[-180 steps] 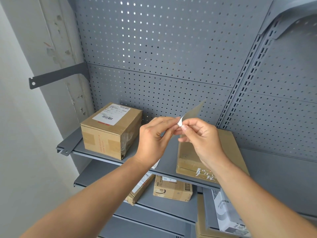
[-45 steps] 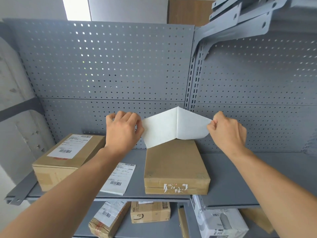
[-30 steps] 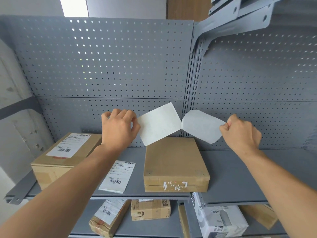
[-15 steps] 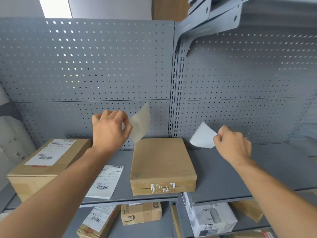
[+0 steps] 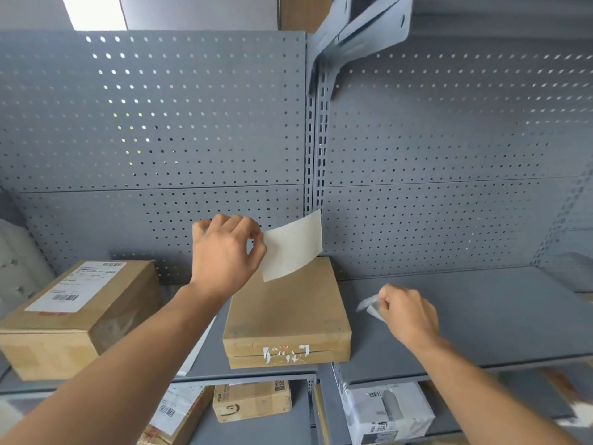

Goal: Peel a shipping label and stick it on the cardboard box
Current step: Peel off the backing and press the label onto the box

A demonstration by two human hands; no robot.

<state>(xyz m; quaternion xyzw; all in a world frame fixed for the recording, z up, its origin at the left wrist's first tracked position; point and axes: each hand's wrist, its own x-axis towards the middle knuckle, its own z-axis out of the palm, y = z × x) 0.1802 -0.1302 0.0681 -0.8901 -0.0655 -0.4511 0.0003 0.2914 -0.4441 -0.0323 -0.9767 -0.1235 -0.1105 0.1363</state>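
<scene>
Label [image 5: 292, 246] and backing [image 5: 369, 307] now fully separating, no longer joined. Right hand [image 5: 407, 313] dropping with crumpling backing to shelf [image 5: 481, 316] right of flat cardboard box [image 5: 285, 313]. Left hand [image 5: 226, 255] keeping label pinched above box's far edge.

Grey perforated back panels [image 5: 154, 123] rise behind a grey metal shelf [image 5: 465, 316], split by a slotted upright [image 5: 316, 149]. Daylight glints through the holes. A bright ceiling light [image 5: 93, 11] shows above.
</scene>
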